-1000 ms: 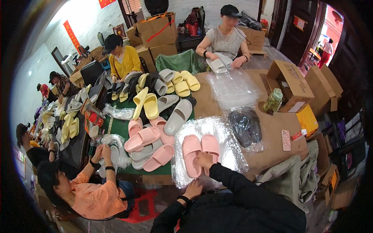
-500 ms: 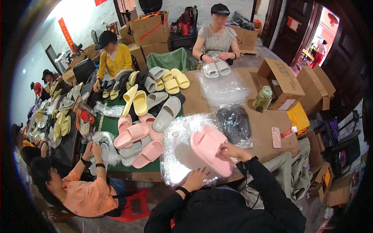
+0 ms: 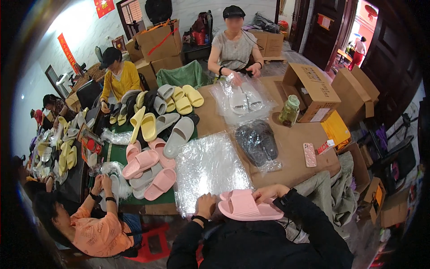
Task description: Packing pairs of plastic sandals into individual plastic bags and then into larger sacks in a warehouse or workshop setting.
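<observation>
a brown table (image 3: pixel 295 148) carries a bagged pair of dark slippers (image 3: pixel 257 141), a green bottle (image 3: pixel 289 110), an open cardboard box (image 3: pixel 311 89) and a pink phone (image 3: pixel 309 154). loose yellow slippers (image 3: pixel 183 101), grey slippers (image 3: pixel 178 133) and other pink slippers (image 3: pixel 148 168) lie piled at its left end. across it, a seated person bags white slippers (image 3: pixel 244 99).

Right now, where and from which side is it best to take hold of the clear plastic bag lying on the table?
Probably by its near edge, coming from the person's side. The clear plastic bag lies flat on the table, and that edge sits just ahead of the left hand, clear of the slippers beside it.
</observation>
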### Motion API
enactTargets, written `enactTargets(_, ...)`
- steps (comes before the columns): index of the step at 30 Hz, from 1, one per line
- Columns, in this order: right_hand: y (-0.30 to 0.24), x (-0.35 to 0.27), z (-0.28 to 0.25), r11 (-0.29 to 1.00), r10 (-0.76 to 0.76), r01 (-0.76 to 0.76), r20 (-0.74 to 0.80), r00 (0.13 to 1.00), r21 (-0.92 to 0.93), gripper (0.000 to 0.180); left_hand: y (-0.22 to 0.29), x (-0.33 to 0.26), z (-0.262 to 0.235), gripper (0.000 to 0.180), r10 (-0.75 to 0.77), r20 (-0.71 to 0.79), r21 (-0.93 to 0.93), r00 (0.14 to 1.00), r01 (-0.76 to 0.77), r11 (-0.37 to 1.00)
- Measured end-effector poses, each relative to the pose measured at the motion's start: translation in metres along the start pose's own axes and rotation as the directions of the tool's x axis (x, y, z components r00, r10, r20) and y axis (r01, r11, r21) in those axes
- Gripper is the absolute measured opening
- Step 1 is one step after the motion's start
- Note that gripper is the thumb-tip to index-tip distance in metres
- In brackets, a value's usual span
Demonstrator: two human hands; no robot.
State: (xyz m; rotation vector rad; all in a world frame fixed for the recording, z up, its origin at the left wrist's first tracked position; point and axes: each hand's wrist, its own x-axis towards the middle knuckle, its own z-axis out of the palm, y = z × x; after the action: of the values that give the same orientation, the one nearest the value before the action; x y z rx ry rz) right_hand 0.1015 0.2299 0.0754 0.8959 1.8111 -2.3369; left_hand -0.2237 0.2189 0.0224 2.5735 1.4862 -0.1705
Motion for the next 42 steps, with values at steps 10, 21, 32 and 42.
enactTargets(10,-0.041,0.005,0.014,0.893,-0.062,-0.006,0.135,0.989,0.450,0.038,-0.018,0.002,0.023,0.031,0.178,-0.452,0.023,0.874,-0.188,0.982)
enactTargets(21,-0.062,-0.025,0.025,0.900,0.102,-0.015,-0.177,0.979,0.436,0.036,0.004,-0.009,0.011,0.025,0.089,-0.335,0.106,0.938,-0.056,0.993)
enactTargets(32,-0.072,-0.020,0.029,0.834,0.146,-0.017,-0.190,0.971,0.551,0.031,-0.020,-0.006,-0.018,0.008,-0.003,-0.369,-0.117,0.930,-0.043,0.992)
enactTargets(42,-0.083,0.008,0.019,0.855,-0.062,0.083,-0.058,0.996,0.512,0.034,-0.016,0.005,-0.016,0.019,-0.166,-0.326,-0.109,0.931,0.137,0.985)
